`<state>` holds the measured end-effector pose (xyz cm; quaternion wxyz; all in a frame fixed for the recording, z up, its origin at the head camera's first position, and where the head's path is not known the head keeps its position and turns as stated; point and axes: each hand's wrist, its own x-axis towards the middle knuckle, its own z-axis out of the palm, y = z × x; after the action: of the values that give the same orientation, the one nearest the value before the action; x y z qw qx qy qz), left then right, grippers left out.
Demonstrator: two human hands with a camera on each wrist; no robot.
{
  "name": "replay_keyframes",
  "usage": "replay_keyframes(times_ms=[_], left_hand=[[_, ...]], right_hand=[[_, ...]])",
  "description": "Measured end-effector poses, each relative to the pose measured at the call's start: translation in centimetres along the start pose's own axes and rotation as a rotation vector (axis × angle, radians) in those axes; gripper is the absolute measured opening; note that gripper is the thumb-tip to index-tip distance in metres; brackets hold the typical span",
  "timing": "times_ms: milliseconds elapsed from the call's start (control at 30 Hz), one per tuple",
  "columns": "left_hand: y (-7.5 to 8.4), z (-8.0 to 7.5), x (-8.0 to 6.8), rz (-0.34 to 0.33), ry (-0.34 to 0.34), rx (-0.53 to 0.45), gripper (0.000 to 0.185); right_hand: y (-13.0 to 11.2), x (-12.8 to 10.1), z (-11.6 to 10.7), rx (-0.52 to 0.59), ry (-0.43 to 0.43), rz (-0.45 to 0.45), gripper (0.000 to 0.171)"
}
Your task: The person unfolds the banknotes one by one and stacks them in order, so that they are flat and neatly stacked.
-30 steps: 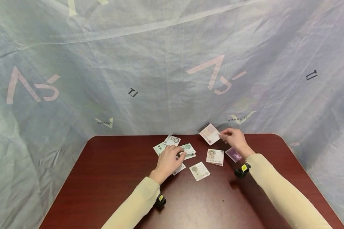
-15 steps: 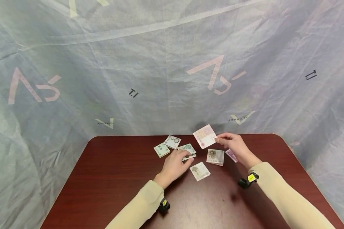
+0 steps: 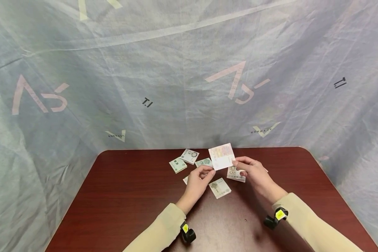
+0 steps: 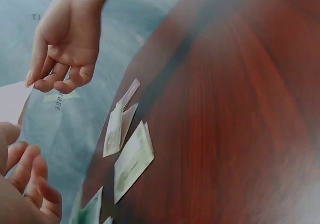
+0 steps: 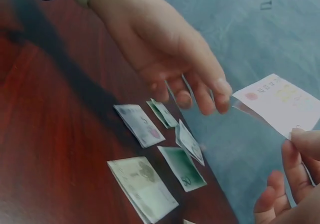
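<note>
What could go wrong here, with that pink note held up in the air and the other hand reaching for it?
The right hand pinches the pink note only at one edge, so it could slip or bend as the left hand closes in. The left hand's fingers have not yet closed on it, so a handover might miss. Below lie loose folded notes on the table; a low sleeve or hand could brush them out of place.

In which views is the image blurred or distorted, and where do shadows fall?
Head view: sharp, but wide-angle, so the backdrop bows; soft shadows lie on the table under both arms. Left wrist view: the table smears with motion blur at right; the folded notes stay readable. Right wrist view: the left hand and pink note are slightly soft.
</note>
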<state>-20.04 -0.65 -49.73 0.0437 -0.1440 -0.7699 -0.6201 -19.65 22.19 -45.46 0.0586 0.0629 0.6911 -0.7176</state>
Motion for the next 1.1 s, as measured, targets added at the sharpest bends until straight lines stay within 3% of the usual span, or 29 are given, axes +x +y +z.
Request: replay_keyframes(times_ms=[133,333,500,667,967,1100], left_hand=[[0.3,0.5,-0.6,-0.052,0.013,-0.119,0.016],[0.8,0.8,-1.5,-0.046,0.041,-0.173,0.011],[0.9,0.2,-1.8,-0.063,0.061,-0.202,0.010],[0.8,-0.5,-1.8,-0.061,0.084,-0.247,0.012],[0.8,-0.5,-1.4,-0.119,0.189,-0.465,0.018],[1.0,-0.9,-1.6,-0.124,0.157,-0.419,0.016]], right_hand=[[0.3,-0.8,0.3,0.025,-0.019,-0.002,0.011],[0.8,-2.0,0.7,0.056,-0.041,0.001,0.011],[1.7,-2.6,0.9,-0.049,-0.054,-0.033,0.004],[2.8,-3.0,1.4,-0.193,-0.066,-0.091,0.021],[3.9,-3.5,3.0,-0.219,-0.138,-0.110,0.027],[4.7,-3.5,3.1,-0.240,-0.233,-0.185,0.027]])
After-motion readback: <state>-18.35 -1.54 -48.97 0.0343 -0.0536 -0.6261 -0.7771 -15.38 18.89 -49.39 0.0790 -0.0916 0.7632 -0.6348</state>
